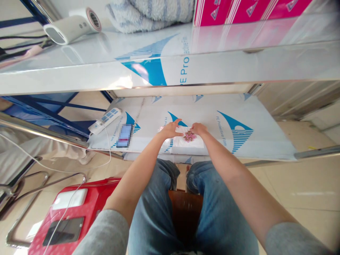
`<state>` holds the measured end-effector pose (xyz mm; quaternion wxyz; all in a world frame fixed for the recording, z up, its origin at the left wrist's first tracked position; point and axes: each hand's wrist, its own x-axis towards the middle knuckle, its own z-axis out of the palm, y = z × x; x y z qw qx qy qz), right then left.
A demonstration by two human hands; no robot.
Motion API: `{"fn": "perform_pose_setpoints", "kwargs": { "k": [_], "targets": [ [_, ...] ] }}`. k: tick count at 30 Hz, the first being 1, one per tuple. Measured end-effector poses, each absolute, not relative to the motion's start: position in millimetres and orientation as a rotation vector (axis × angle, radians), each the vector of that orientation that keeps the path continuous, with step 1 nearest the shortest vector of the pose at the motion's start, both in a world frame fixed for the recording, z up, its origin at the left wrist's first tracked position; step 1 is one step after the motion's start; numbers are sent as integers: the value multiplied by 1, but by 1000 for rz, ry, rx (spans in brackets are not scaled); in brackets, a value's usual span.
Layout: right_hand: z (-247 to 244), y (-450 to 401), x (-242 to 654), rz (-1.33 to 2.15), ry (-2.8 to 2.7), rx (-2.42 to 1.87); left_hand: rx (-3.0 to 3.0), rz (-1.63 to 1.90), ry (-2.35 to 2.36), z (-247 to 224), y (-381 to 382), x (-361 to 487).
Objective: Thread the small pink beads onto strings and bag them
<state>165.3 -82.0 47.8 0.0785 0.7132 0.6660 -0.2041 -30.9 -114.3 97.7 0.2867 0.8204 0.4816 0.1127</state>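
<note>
A small cluster of pink beads or flowers (190, 136), too small to tell which, lies on a thin clear-looking sheet or bag (198, 142) on the film-covered lower shelf (202, 109). My left hand (171, 130) is just left of the cluster, its thumb and fingers spread apart. On the other side, my right hand (199, 128) touches the upper right edge of the clear piece, its fingers pressed together. More pale pink bits show partly behind my left hand.
A phone (124, 136) and a power strip (105, 121) with a white cable lie on the shelf's left. Above are a hair dryer (73, 26), a towel (154, 14) and pink boxes (249, 10). A red case (98, 198) stands at lower left.
</note>
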Motion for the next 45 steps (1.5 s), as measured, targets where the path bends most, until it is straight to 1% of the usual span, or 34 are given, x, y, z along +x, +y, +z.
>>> {"fn": "perform_pose_setpoints", "kwargs": {
  "k": [22,32,36,39,45],
  "targets": [
    [40,-74,159,-583,1903,2137,2150,267,1305,100,-115,-37],
    [52,-82,160,-578,1940,2188,2158,272,1303,99,-114,-33],
    [61,-83,165,-640,2005,2272,2161,261,1311,102,-115,-30],
    [72,-83,170,-725,2166,2306,2147,240,1325,103,-115,-28],
    [106,-95,167,-1167,2513,2073,2129,267,1292,102,-114,-19]
  ]
}}
